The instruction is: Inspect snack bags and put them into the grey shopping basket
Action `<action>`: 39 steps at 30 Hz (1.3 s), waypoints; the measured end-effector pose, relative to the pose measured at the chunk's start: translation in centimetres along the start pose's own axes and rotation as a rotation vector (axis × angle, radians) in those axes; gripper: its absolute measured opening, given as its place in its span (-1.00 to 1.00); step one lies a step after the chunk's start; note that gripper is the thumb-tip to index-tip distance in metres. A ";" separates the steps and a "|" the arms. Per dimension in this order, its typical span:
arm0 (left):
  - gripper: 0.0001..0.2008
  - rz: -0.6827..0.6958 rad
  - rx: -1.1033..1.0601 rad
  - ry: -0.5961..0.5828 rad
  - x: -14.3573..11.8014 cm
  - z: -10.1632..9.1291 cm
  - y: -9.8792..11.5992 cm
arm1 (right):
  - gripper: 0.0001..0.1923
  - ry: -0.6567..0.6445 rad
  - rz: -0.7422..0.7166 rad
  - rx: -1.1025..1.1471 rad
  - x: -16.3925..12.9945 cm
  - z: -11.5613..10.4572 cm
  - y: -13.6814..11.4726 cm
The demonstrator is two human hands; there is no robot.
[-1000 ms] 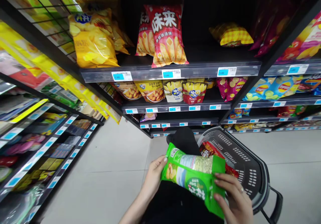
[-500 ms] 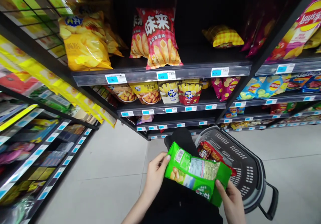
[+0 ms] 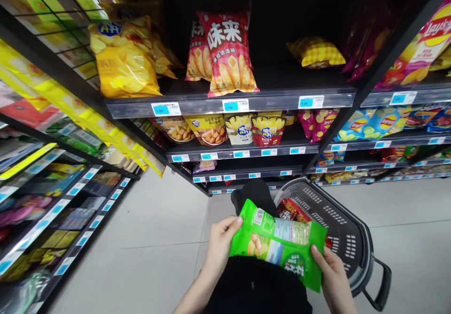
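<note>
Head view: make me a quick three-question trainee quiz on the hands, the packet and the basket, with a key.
1. True or false: the green packet rests inside the basket.
2. Multiple choice: which hand is nearer the barcode on that packet? A, left; B, right; C, both equally.
3. Fill in: the packet lying in the basket is mainly ____.

Key: 1, false: the left hand and right hand hold it. 2, A. 3, red: the red packet.

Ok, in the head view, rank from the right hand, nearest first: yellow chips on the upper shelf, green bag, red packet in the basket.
1. Green bag: right end in the right hand.
2. Red packet: in the basket, beyond the bag.
3. Yellow chips: upper shelf, left end.
</note>
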State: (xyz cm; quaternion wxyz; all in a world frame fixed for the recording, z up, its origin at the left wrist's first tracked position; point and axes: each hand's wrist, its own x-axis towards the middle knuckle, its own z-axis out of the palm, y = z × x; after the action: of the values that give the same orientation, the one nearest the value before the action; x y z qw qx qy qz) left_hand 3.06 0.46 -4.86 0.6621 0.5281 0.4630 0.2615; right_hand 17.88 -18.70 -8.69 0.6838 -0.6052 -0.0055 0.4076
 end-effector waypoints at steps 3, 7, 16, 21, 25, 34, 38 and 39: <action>-0.59 0.044 0.025 0.021 -0.1 0.3 -0.4 | -0.59 0.012 -0.048 -0.101 0.8 -1.3 -0.4; -0.60 0.034 -0.051 -0.104 -0.6 0.5 -0.5 | -0.54 0.033 -0.034 -0.110 1.5 -2.1 -0.4; -0.74 0.059 0.038 -0.078 -1.1 0.3 0.8 | -0.57 0.058 -0.214 -0.384 1.6 -2.7 -0.7; -0.73 0.091 0.054 -0.039 -1.3 0.4 1.2 | -0.60 0.021 -0.218 -0.419 1.3 -3.2 -0.8; -0.73 0.093 -0.004 -0.032 -1.1 0.3 0.8 | -0.61 -0.032 -0.172 -0.385 1.4 -3.0 -0.8; -0.65 -0.168 -0.296 -0.043 0.1 0.2 -0.5 | -0.60 0.018 -0.004 -0.008 0.3 -0.4 0.3; -0.66 -0.205 -0.295 -0.137 0.8 -0.3 -2.0 | -0.63 0.103 -0.002 0.013 0.4 0.7 -0.2; -0.68 -0.219 -0.327 -0.161 0.7 -0.4 -2.2 | -0.63 0.093 0.004 0.031 0.5 0.9 -0.3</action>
State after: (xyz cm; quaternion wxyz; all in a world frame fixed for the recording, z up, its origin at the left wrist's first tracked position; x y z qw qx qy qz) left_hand 2.71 0.58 -7.23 0.7983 0.3795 0.4145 0.2167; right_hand 17.94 -17.68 -8.41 0.6917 -0.6127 0.0338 0.3807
